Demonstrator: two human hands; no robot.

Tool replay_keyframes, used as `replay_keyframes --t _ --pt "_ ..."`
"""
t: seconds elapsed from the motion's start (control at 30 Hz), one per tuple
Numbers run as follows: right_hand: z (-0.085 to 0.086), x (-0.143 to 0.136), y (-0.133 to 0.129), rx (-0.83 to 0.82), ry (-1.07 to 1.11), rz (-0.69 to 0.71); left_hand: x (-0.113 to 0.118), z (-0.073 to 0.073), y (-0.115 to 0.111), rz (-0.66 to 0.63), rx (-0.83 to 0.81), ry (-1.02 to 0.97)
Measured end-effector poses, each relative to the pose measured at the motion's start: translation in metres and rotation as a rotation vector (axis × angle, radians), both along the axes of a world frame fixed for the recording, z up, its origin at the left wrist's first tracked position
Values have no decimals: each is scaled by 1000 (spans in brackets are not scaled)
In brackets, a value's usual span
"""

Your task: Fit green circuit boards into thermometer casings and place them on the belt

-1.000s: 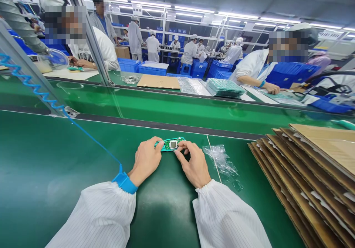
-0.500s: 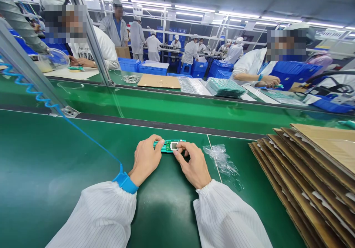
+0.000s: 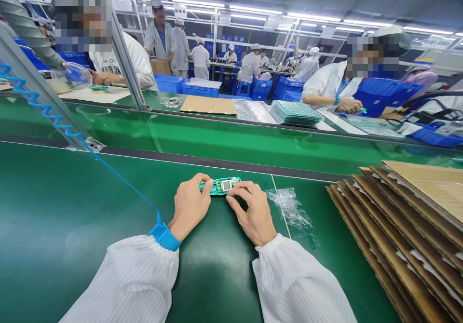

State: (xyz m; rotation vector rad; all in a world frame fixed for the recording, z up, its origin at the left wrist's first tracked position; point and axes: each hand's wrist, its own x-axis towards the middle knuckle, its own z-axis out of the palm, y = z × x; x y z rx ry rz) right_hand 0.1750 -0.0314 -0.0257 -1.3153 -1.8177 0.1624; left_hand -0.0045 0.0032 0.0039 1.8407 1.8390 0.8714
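Note:
A slim teal plastic housing (image 3: 216,193) sits on the green bench, tilted slightly up to the right. Inside it is a green circuit board with a small square display (image 3: 226,186) in a white frame. My left hand (image 3: 191,204) grips the housing's left end between thumb and fingers. My right hand (image 3: 253,211) is at the right end, with thumb and bent fingers close together at the lower edge beside the display; its fingertips are partly hidden. A blue wrist strap (image 3: 164,236) with a coiled cord circles my left wrist.
Crumpled clear plastic film (image 3: 292,208) lies right of my right hand. Stacked cardboard sheets (image 3: 394,231) fill the right side. A metal post (image 3: 43,82) stands left. Beyond a green channel (image 3: 217,137), co-workers sit at another bench holding teal-topped boards (image 3: 294,112).
The right end of the housing has tilted up a little. My right fingers have drawn back from the display to its lower edge, leaving the display more visible.

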Motion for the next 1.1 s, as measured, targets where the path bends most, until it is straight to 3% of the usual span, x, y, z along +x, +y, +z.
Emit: replay_keyframes --t 0.37,0.73,0.83,0.93,1.03,1.1 --pt "0 0 0 12 -19 1 0 -2 2 26 24 -21" --pt "9 4 0 0 -16 -17 -15 -2 14 109 67 -52" --pt "18 21 6 -1 64 -155 -14 -4 13 83 74 -46" --pt "22 58 8 -101 209 -370 -13 -5 12 77 67 -55" --pt "10 107 1 -243 163 -600 -13 -4 13 80 60 -67" --pt "-6 137 -6 -183 27 -745 -13 -4 13 77 60 -69"
